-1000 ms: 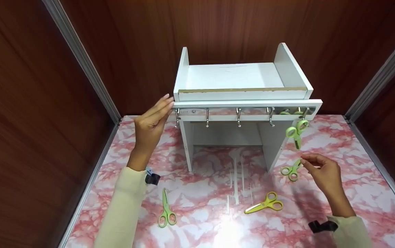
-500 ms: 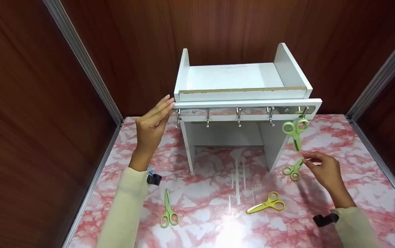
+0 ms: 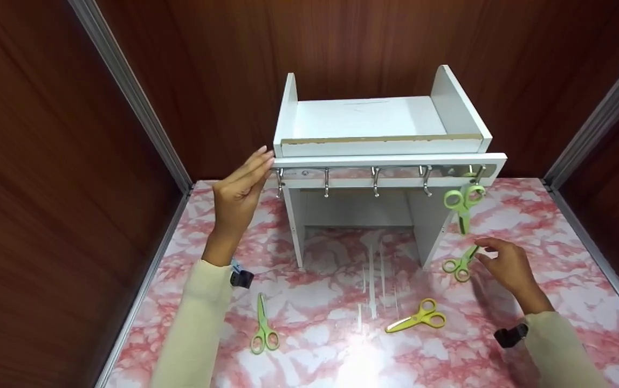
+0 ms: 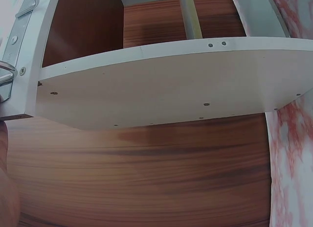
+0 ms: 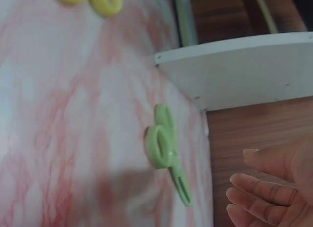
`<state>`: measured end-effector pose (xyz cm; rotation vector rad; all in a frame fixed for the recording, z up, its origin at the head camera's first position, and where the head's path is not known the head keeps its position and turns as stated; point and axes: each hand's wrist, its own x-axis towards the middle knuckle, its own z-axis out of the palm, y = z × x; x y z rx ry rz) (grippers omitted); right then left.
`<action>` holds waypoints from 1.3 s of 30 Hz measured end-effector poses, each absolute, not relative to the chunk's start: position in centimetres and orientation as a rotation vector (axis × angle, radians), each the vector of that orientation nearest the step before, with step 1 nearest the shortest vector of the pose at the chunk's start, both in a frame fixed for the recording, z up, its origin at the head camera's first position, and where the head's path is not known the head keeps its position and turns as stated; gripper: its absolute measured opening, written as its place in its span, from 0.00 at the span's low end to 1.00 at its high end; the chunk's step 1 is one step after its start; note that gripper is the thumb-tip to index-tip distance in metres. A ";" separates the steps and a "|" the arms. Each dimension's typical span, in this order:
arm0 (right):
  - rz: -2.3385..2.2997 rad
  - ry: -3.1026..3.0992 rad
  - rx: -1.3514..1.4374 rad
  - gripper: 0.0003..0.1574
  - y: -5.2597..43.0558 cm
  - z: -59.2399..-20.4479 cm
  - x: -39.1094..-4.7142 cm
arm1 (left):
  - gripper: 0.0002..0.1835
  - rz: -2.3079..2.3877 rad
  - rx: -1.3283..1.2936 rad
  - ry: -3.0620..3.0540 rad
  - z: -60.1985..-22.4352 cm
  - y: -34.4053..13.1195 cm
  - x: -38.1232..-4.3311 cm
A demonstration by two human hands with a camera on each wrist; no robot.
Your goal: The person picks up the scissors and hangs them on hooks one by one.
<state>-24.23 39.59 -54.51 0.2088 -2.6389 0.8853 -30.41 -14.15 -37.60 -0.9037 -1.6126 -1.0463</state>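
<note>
My left hand (image 3: 236, 196) rests with extended fingers against the left end of a white hook rail (image 3: 342, 161), which spans the front of a small white shelf unit (image 3: 374, 148). From the rightmost hook (image 3: 480, 173) hang green scissors (image 3: 464, 220), blades down. Below them, my right hand (image 3: 506, 264) hovers with loosely bent fingers and nothing between them. A second green pair of scissors (image 5: 172, 158) lies on the table, apart from those fingers in the right wrist view. In the left wrist view only a sliver of the left hand (image 4: 7, 197) shows.
Yellow scissors (image 3: 411, 322) lie on the marbled table (image 3: 315, 302) in front of the unit. Another green pair of scissors (image 3: 262, 323) lies at the front left. Several metal hooks (image 3: 376, 180) line the rail. Brown wood panels (image 3: 223, 64) enclose the table.
The hanging scissors have turned on their hook, their handles now facing front more squarely. My right hand has shifted slightly and its fingertips sit a little farther from the blades. The left hand stays put.
</note>
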 end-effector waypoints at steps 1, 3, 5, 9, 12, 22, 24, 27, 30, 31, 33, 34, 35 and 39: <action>0.873 -2.654 0.210 0.20 39.7 -54.6 -24.4 | 0.17 -1.045 -0.905 -1.610 -37.6 -14.1 -30.4; 0.865 -2.682 0.214 0.21 39.9 -54.7 -24.7 | 0.17 -1.040 -0.904 -1.607 -37.5 -14.0 -30.5; 0.866 -2.705 0.217 0.21 40.1 -54.7 -25.0 | 0.17 -1.038 -0.902 -1.604 -37.4 -14.0 -30.5; 0.839 -2.758 0.230 0.21 40.2 -54.8 -25.6 | 0.17 -1.035 -0.897 -1.605 -37.2 -14.1 -30.5; 0.801 -2.804 0.238 0.23 40.2 -54.9 -26.0 | 0.17 -1.031 -0.896 -1.607 -37.2 -14.1 -30.5; 0.731 -3.030 0.224 0.34 40.6 -55.5 -27.3 | 0.16 -1.013 -0.888 -1.598 -37.2 -14.1 -30.5; 0.726 -3.074 0.211 0.35 40.7 -55.8 -27.4 | 0.17 -1.008 -0.891 -1.598 -37.2 -14.0 -30.5; 0.716 -3.101 0.202 0.34 40.6 -56.2 -27.4 | 0.17 -1.005 -0.894 -1.598 -37.2 -13.9 -30.5; 0.686 -3.084 0.225 0.32 40.6 -56.4 -27.5 | 0.17 -1.009 -0.896 -1.594 -37.2 -14.0 -30.5; 0.672 -3.073 0.234 0.31 40.6 -56.5 -27.6 | 0.17 -1.012 -0.896 -1.594 -37.2 -14.0 -30.5; 0.636 -3.053 0.255 0.28 40.5 -56.7 -27.7 | 0.16 -1.012 -0.894 -1.597 -37.2 -14.0 -30.4; 0.617 -3.047 0.266 0.27 40.5 -56.7 -27.7 | 0.16 -1.013 -0.893 -1.598 -37.3 -14.1 -30.4; 0.595 -3.042 0.274 0.25 40.6 -56.8 -27.7 | 0.16 -1.013 -0.893 -1.601 -37.3 -14.1 -30.4; 0.538 -3.024 0.309 0.18 40.8 -57.3 -27.6 | 0.15 -1.012 -0.894 -1.611 -37.5 -14.2 -30.4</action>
